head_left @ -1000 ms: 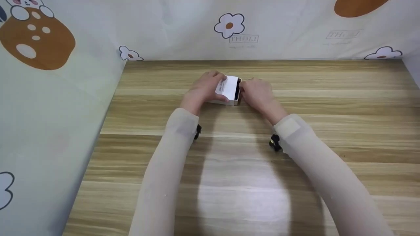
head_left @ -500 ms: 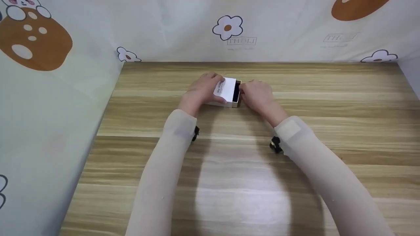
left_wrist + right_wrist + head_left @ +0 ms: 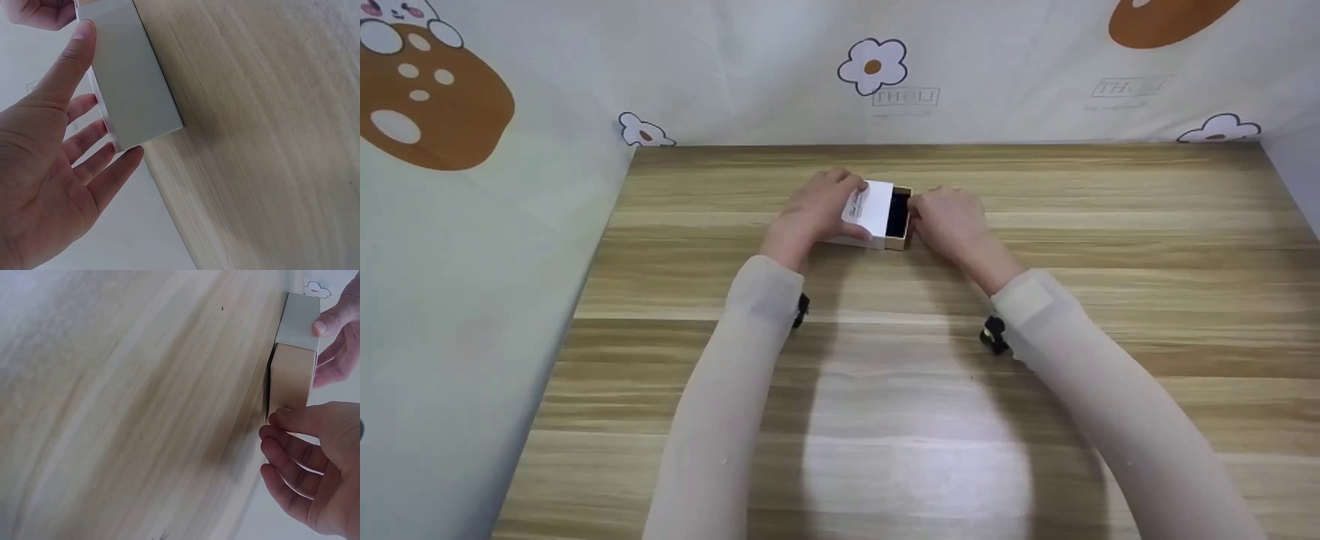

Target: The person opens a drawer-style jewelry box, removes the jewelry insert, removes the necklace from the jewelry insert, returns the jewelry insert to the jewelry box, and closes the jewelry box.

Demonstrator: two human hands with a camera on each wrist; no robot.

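A small white sliding box lies on the table, its outer sleeve (image 3: pixel 877 208) printed with small dark lettering. From its right end projects a tan inner drawer (image 3: pixel 291 377) with a black interior (image 3: pixel 898 216). My left hand (image 3: pixel 819 208) grips the sleeve, thumb along the near side and fingers over the top and far side. In the left wrist view, that thumb (image 3: pixel 83 36) lies on the sleeve's long edge. At the drawer's outer end, my right hand (image 3: pixel 952 217) pinches the edge with thumb and curled fingers. Its remaining fingers hang below in the right wrist view.
The wood-grain table (image 3: pixel 915 420) stretches around the box and toward the front. Behind it rises a pale wall covering (image 3: pixel 765 75) with printed flowers, which continues along the left side. Small black wrist cameras (image 3: pixel 994 334) sit at both sleeve cuffs.
The drawer has slid farther out of the sleeve, showing more black interior and tan side. My left hand and the sleeve have shifted left, while my right hand stays at the drawer's end.
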